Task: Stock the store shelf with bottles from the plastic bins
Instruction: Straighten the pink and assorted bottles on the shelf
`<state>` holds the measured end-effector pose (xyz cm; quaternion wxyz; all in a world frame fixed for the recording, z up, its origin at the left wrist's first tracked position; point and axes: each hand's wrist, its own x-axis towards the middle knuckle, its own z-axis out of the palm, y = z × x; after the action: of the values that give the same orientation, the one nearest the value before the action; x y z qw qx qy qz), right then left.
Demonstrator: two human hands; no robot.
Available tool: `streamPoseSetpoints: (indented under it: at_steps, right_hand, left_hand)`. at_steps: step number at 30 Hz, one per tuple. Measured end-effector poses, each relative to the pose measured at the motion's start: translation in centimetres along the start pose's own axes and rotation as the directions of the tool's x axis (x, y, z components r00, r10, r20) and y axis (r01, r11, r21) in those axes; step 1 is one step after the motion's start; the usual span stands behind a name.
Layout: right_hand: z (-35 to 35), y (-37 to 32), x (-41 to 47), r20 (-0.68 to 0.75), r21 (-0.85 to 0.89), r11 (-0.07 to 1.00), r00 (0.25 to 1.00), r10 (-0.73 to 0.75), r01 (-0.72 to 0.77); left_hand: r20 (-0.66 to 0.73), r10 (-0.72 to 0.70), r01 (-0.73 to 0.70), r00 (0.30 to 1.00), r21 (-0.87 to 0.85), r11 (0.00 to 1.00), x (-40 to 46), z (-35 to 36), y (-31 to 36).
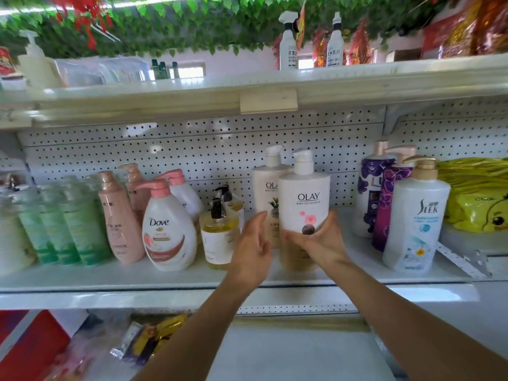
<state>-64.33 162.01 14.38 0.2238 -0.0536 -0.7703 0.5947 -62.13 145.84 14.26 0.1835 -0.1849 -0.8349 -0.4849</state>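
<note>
Now: right hand grips front Olay pump bottle on shelf | left hand open, fingers relaxed, holding nothing, just beside it

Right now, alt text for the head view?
The right hand grips the front Olay bottle on the middle shelf, while the open left hand hovers beside it. Dove and Slek bottles flank it.

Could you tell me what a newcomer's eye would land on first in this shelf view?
Probably the front Olay bottle at the middle of the shelf, with the right hand holding its lower part and the left hand open beside it. Next, the Dove bottle to the left and the Slek bottle to the right.
</note>
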Motion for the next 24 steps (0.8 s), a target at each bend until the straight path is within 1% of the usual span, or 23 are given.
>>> streamPoseSetpoints:
  at_steps: [2, 4, 7, 11, 15, 18, 21, 24]
  right_hand:
    - [0.8, -0.2, -0.5, 0.004, 0.01, 1.0, 1.0, 0.003, -0.003]
    - [1.7, -0.5, -1.0, 0.013, 0.029, 1.0, 1.0, 0.006, -0.006]
    - [3.3, -1.0, -1.8, 0.022, 0.024, 1.0, 1.0, -0.006, 0.005]
    - [4.8, -1.3, -2.5, 0.006, 0.052, 0.998, 1.0, -0.025, 0.025]
    - [5.1, -1.4, -2.7, 0.008, 0.066, 0.997, 0.999, -0.038, 0.038]
    - [4.8, -0.9, -2.8, 0.015, 0.078, 0.994, 0.997, -0.072, 0.07]
    - [4.3, 0.7, -3.4, 0.086, 0.036, 0.994, 0.991, -0.104, 0.101]
    - [4.1, 2.0, -3.7, 0.158, 0.036, 0.997, 0.984, -0.077, 0.072]
  left_hand:
    - [0.058, -0.071, 0.072, 0.996, -0.021, 0.997, -1.2, 0.5, -1.2]
    - [0.068, -0.083, 0.086, 0.994, -0.042, 0.995, -2.0, 0.7, -2.1]
    - [0.043, -0.058, 0.062, 0.997, -0.099, 0.993, -2.2, 0.5, -2.8]
    - [-0.03, -0.087, 0.083, 0.996, -0.132, 0.988, -1.8, 0.4, -3.7]
    - [-0.028, -0.092, 0.087, 0.995, -0.133, 0.987, -1.8, 0.4, -4.1]
    - [-0.04, -0.079, 0.071, 0.996, -0.169, 0.983, -2.0, 0.6, -4.2]
    - [-0.052, -0.069, 0.059, 0.996, -0.17, 0.984, -2.3, 0.8, -4.2]
    - [-0.051, -0.056, 0.047, 0.997, -0.162, 0.986, -2.5, 1.0, -4.2]
